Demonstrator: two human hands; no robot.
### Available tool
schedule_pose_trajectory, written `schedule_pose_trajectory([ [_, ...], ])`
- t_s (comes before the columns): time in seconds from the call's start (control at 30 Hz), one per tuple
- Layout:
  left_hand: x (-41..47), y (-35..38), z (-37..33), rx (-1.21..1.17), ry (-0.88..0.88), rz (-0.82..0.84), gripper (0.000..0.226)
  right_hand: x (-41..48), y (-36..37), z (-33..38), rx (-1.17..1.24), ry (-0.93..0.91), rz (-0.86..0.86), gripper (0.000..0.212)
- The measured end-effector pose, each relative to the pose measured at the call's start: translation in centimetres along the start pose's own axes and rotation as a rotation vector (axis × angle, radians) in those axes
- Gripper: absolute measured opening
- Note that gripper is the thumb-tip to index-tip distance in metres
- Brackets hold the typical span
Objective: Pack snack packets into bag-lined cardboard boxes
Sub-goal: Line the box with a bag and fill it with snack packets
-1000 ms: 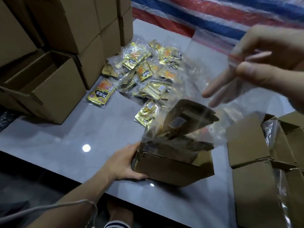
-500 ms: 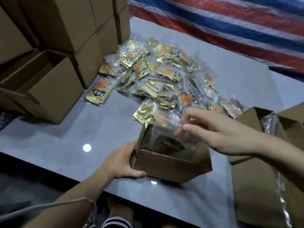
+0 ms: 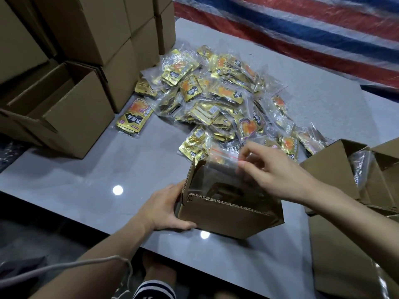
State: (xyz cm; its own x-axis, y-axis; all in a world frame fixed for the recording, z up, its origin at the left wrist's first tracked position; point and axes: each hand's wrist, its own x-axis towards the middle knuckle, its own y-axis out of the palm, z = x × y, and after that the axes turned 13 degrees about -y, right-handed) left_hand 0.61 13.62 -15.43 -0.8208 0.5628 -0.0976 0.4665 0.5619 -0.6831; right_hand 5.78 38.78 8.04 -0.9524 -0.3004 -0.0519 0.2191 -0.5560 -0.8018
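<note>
Left hand (image 3: 166,209) grips box (image 3: 228,214) side at near edge of table (image 3: 86,186). Right hand (image 3: 274,169) pinches top of bag (image 3: 222,167), which sits in box. Contents unclear. Packet pile (image 3: 216,98) lies behind box, unpacked. I judge most of the job is left.

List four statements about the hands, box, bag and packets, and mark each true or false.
1. The left hand holds the box. True.
2. The right hand holds a packet. False: it pinches the clear bag at its top edge.
3. The packets are piled on the table beyond the box. True.
4. The box is taped shut. False: its top is open, with the bag in it.
</note>
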Motion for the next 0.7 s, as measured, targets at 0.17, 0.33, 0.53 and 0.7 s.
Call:
schedule_pose_trajectory([
  [0.17,-0.1,-0.1,0.0,-0.015,-0.004,-0.002,0.087,-0.8,1.7,0.3,0.112,0.013,0.215,0.013],
  [0.33,0.0,0.0,0.0,-0.014,-0.007,0.001,0.088,-0.8,2.3,0.4,0.127,0.008,0.262,0.015],
  [0.53,0.0,0.0,0.0,-0.01,-0.017,0.004,0.091,0.0,3.5,-0.6,-0.086,0.05,0.27,0.021],
  [0.7,-0.1,0.1,0.0,-0.023,-0.002,-0.03,0.086,0.3,5.7,-1.3,0.001,0.184,0.262,0.019],
])
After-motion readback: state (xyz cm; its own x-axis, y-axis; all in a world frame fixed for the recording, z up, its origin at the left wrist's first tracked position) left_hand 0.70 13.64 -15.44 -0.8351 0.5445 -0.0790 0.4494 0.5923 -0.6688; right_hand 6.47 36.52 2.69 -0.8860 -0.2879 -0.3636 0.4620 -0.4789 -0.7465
